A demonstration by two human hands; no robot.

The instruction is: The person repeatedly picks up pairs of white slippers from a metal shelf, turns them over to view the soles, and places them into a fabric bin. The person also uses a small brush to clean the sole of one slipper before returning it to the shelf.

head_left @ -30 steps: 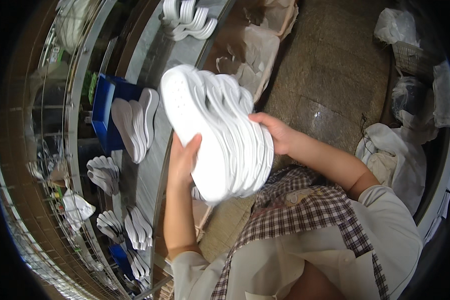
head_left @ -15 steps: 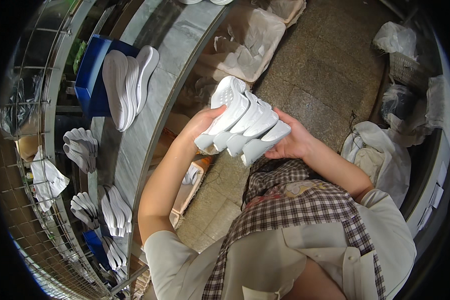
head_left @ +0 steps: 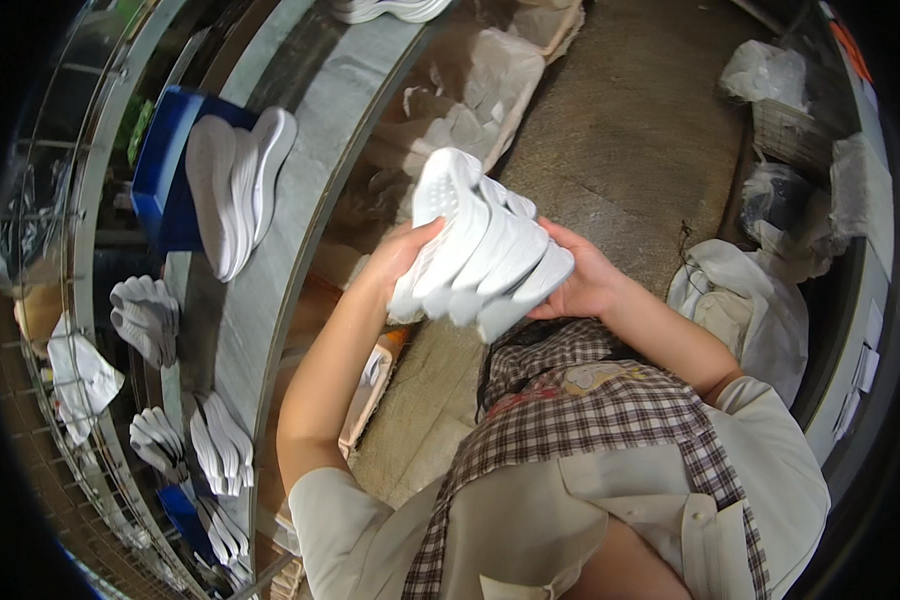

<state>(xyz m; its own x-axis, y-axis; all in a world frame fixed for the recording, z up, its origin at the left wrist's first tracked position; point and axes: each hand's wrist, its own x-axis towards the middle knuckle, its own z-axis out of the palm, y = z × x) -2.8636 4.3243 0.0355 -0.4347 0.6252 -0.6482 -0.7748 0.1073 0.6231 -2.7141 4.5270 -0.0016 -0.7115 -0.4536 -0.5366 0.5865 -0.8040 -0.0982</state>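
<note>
Between my two hands I hold a stack of white shoe soles (head_left: 480, 240), fanned so their edges overlap. My left hand (head_left: 398, 258) grips the left side, its thumb over the nearest sole with small dimples. On the other side my right hand (head_left: 582, 275) wraps the stack's right edge, its fingers partly hidden behind the soles. The stack is held up in front of my checked apron (head_left: 610, 400), apart from the bench at the left.
Along the left runs a grey bench (head_left: 300, 150) with a group of white soles (head_left: 235, 190) leaning at a blue bin (head_left: 170, 150). More sole bundles (head_left: 220, 440) lie nearer. Plastic-lined baskets (head_left: 490, 100) stand beneath the bench edge; white sacks (head_left: 740, 310) sit at the right.
The view has shifted, so the bench and floor sit slightly further left. The stack stays in both hands, slightly tilted and blurred by motion.
</note>
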